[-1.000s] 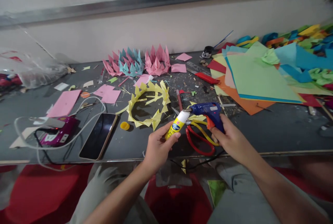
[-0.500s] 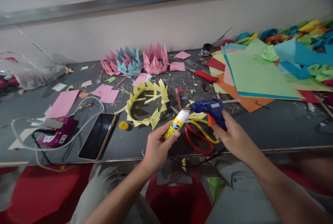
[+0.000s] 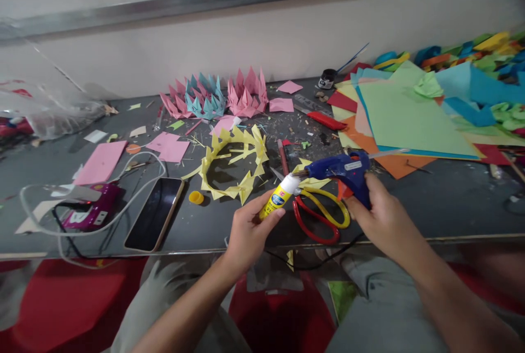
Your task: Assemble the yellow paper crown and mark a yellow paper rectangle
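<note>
A blue glue gun [image 3: 342, 169] and a yellow glue stick [image 3: 274, 203] meet above the table [image 3: 414, 216].
The left hand [image 3: 250, 228] has its fingers closed around the glue stick, which is tilted; the right hand [image 3: 383, 212] is wrapped around the gun's handle. The nozzle is at the white end, but whether they touch, I cannot say surely. Scissors [image 3: 298, 217] lie just below the gun.

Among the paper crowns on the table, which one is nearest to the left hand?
The yellow crown, just beyond the left hand. The blue crown and the pink crowns stand farther back, near the wall.
</note>
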Tool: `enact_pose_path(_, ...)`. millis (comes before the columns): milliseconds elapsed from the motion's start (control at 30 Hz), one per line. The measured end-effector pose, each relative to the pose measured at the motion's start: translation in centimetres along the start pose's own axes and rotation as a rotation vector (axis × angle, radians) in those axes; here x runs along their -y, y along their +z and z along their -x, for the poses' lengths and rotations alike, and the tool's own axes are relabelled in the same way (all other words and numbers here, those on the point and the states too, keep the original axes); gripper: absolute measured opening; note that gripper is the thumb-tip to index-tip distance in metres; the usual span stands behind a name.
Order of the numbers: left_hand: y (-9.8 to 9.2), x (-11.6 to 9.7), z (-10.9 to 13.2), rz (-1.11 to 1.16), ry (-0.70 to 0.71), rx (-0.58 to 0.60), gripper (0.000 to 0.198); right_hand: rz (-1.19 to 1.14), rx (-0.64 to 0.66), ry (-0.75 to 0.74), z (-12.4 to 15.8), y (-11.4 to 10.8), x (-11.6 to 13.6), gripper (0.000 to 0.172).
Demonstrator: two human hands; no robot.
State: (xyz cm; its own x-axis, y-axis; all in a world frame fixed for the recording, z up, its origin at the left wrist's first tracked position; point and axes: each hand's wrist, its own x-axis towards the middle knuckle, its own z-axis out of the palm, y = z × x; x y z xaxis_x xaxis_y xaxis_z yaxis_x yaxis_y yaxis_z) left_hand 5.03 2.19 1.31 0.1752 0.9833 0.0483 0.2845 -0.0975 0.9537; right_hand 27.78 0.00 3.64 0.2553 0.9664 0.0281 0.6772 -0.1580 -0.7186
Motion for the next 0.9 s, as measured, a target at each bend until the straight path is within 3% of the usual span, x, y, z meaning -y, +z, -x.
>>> enact_pose_path(600,0.12,-0.06,0.02,-0.119,0.068,-0.038,0.033,0.204,-0.125,-0.031,0.26,-0.19,-0.07,0.034)
enact_pose_path(900,0.09,-0.30,-0.05,-0.132,0.083,-0.043,0.034,0.238,-0.105,-0.025,0.29,-0.06,0.17,0.039)
